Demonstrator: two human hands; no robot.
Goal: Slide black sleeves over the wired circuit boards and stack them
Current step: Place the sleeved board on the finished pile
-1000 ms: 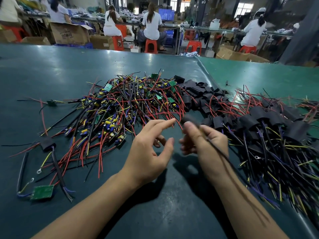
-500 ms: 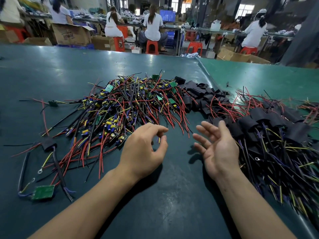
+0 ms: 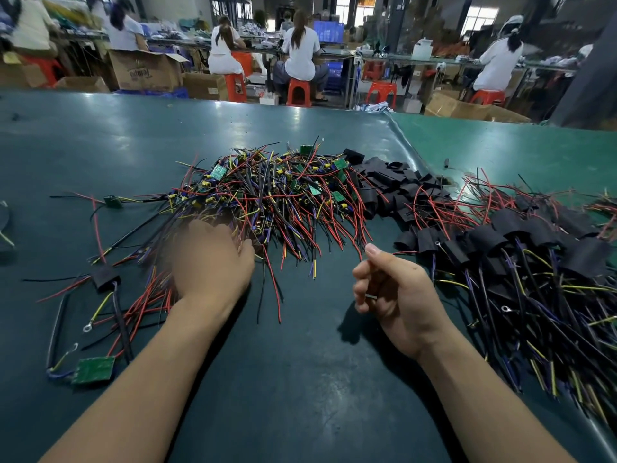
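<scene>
The left hand (image 3: pixel 210 262) is blurred at the near edge of the bare-board pile (image 3: pixel 267 195), fingers reaching into the wires, and whether it has hold of anything I cannot tell; the right hand (image 3: pixel 394 295) hangs loosely curled and empty to the right of that pile, near the sleeved stack (image 3: pixel 534 255). Loose sleeves (image 3: pixel 394 182) lie touching the pile's far right side. The likely trouble is tangling: pulling one board by its wires could drag neighbours off the pile, or snag a lead and strain its solder joint, and a blind grab may take two boards at once.
</scene>
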